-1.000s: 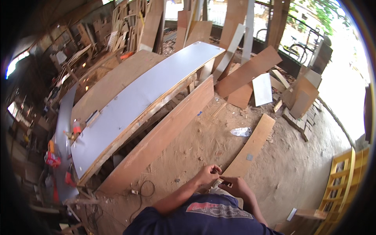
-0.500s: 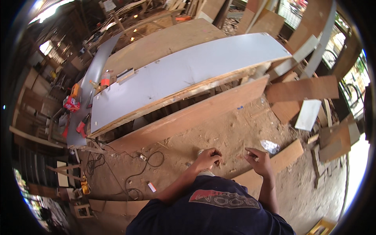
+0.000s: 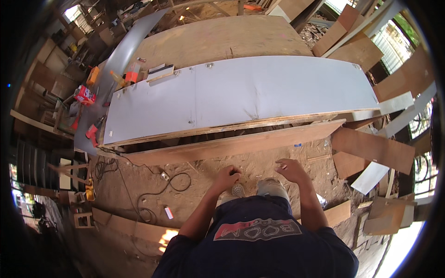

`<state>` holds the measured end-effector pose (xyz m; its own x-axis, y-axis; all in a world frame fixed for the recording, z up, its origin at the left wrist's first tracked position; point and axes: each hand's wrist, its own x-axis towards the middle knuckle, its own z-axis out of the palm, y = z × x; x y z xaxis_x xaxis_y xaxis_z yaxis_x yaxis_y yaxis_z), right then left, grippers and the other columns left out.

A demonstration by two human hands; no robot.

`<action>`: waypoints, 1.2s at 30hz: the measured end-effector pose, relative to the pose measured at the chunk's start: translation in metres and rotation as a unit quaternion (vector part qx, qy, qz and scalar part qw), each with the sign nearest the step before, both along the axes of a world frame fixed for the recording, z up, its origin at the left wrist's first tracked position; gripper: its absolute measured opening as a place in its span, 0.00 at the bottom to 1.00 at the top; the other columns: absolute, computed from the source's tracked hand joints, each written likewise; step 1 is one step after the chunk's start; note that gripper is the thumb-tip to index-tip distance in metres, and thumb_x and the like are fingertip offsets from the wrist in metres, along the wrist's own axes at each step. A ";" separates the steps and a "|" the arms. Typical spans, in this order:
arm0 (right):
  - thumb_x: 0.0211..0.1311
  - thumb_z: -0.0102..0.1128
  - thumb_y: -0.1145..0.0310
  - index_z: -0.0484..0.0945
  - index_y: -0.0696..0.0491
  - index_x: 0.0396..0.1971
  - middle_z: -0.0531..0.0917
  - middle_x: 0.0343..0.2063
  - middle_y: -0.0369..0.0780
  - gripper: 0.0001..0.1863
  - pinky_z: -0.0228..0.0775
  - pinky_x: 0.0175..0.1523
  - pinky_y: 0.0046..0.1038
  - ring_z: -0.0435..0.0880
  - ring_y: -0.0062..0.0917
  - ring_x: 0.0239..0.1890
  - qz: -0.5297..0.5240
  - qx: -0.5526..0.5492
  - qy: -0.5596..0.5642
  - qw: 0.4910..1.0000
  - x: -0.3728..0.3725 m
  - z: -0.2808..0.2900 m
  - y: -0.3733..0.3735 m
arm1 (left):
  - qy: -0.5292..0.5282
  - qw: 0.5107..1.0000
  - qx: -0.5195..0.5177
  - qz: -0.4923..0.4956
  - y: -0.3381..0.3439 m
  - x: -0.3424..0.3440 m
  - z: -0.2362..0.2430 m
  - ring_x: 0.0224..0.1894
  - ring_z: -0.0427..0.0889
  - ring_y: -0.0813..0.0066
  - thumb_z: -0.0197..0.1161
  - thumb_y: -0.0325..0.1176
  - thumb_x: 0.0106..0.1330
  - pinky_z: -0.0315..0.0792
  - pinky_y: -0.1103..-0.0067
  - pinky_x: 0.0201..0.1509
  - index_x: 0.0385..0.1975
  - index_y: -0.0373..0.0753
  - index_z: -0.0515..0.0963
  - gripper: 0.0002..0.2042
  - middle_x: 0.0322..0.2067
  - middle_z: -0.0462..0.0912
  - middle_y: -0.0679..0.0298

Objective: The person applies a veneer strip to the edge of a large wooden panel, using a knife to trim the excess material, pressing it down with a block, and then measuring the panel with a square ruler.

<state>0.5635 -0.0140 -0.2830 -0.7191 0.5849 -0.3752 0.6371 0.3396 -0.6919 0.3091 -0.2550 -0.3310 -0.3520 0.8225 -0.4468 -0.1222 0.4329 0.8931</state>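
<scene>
My left hand hangs in front of my body with its fingers curled in; whether anything small is inside them is hidden. To its right, my right hand is held in the air with the fingers bent forward and apart from the thumb, and no object shows in it. Both hands are apart from the work in front. Beyond them a long white-faced panel lies across a raised support. A long brown board stands on edge along its near side.
At the panel's left are a red drill, a red can and an orange-labelled bottle. A black cable loops over the sandy floor. Loose boards lie at right, with a plank near my right arm.
The view has turned and shifted, so the white panel now lies more level across it. My right hand has risen and its fingers have shifted; my left hand stays curled.
</scene>
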 end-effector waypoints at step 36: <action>0.70 0.68 0.58 0.75 0.54 0.73 0.79 0.69 0.56 0.33 0.72 0.75 0.47 0.77 0.46 0.74 0.236 0.299 -0.073 0.922 -0.245 -0.489 0.167 | 0.021 0.864 -0.412 0.288 -0.064 0.171 -0.093 0.45 0.94 0.53 0.72 0.46 0.71 0.85 0.63 0.52 0.48 0.40 0.88 0.16 0.40 0.93 0.51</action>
